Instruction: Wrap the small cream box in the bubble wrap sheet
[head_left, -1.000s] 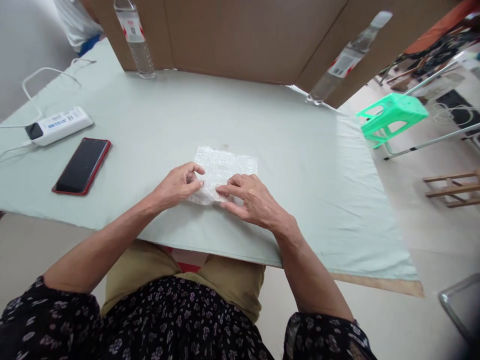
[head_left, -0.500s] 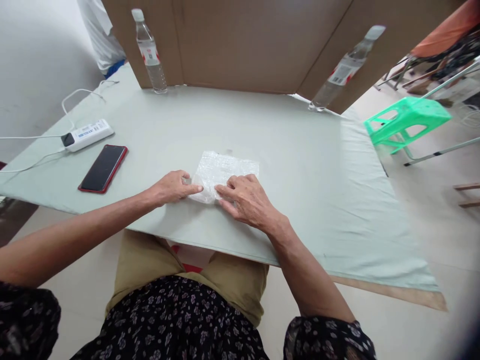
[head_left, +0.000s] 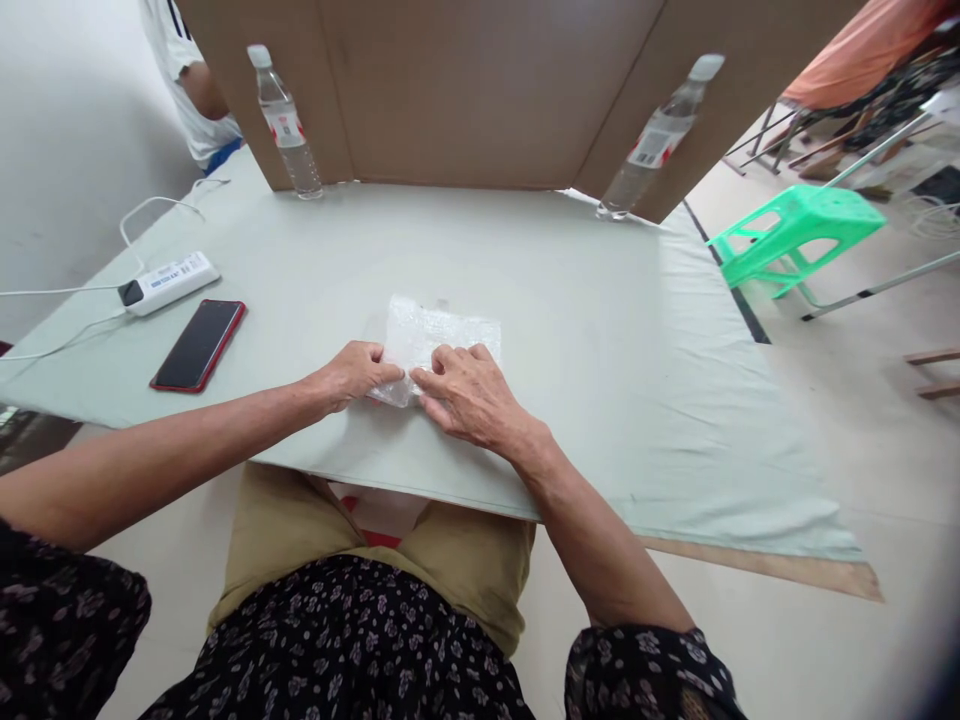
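Note:
A small sheet of clear bubble wrap (head_left: 442,332) lies flat on the pale green table cover (head_left: 525,280), near the front edge. My left hand (head_left: 352,372) is curled, pinching the sheet's near left corner between thumb and fingers. My right hand (head_left: 469,395) rests on the sheet's near edge with fingers bent and pressed down on it. The two hands almost touch at the fingertips. The near part of the sheet is hidden under them.
A red-cased phone (head_left: 198,344) and a white power strip (head_left: 168,283) with cables lie at the left. Two water bottles (head_left: 283,124) (head_left: 654,139) stand against a brown cardboard screen (head_left: 487,90). A green plastic stool (head_left: 796,232) stands right of the table. A person's arm (head_left: 196,90) shows behind the screen.
My left hand has closed from a pointing finger into a pinch on the sheet's corner. My right hand slid slightly left. The view shifted a little.

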